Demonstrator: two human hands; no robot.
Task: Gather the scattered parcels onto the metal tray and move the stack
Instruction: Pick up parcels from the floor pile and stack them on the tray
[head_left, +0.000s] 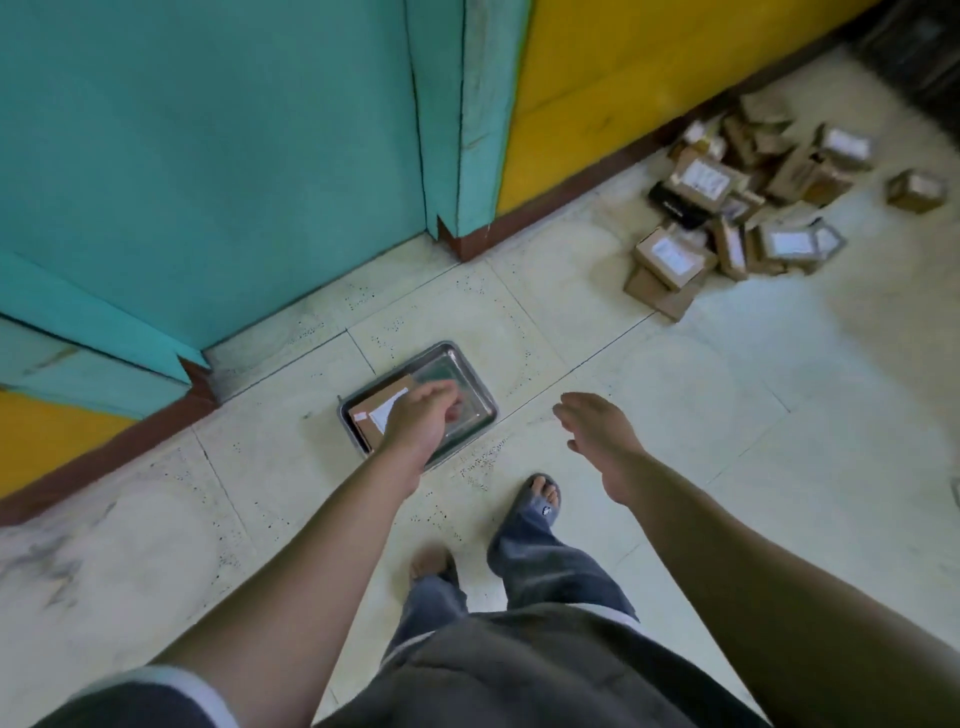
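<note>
Centrally, left hand (418, 417) above cardboard parcel (373, 410) in metal tray (464, 371), fingers blurred, grip unclear; right hand (597, 432) fingers relaxed, empty; parcel heap (737, 208) upper right.

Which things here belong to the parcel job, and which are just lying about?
Job: tray; parcel in it; pile of parcels; lone box right of the pile; left hand over the tray; right hand.
Not the job: sandal; teal wall; yellow wall.
</note>
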